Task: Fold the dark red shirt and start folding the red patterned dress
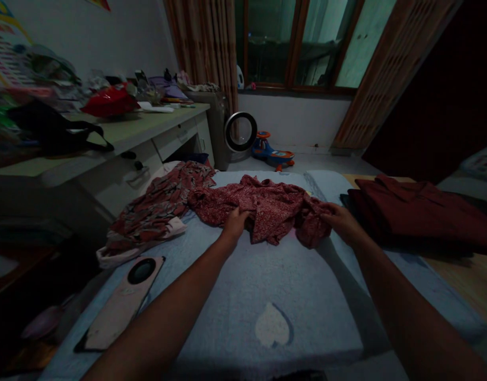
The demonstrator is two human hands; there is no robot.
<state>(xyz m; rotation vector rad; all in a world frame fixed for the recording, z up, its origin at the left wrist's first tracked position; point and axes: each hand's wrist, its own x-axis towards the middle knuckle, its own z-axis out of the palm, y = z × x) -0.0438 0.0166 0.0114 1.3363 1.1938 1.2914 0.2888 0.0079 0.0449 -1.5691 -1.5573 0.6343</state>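
A crumpled dark red garment with a small pale print (273, 203) lies across the blue bed cover (243, 296). My left hand (235, 223) pinches its near edge around the middle. At the garment's right end, my right hand (341, 221) grips a bunched part, slightly raised from the cover. Which part of the garment each hand holds, sleeve or hem, I cannot tell. Left of it lies a patterned red and grey cloth (159, 198) in a loose heap. A phone in a pale pink case (122, 301) rests face down beside my left forearm.
Folded dark red clothes (421, 211) are stacked at the right. Along the left runs a desk (148, 124) with drawers, bearing a red bag (112, 100) and a black strap bag (56, 129). Beyond the bed stand an open-doored washing machine (213, 121) and a blue ride-on toy (270, 152).
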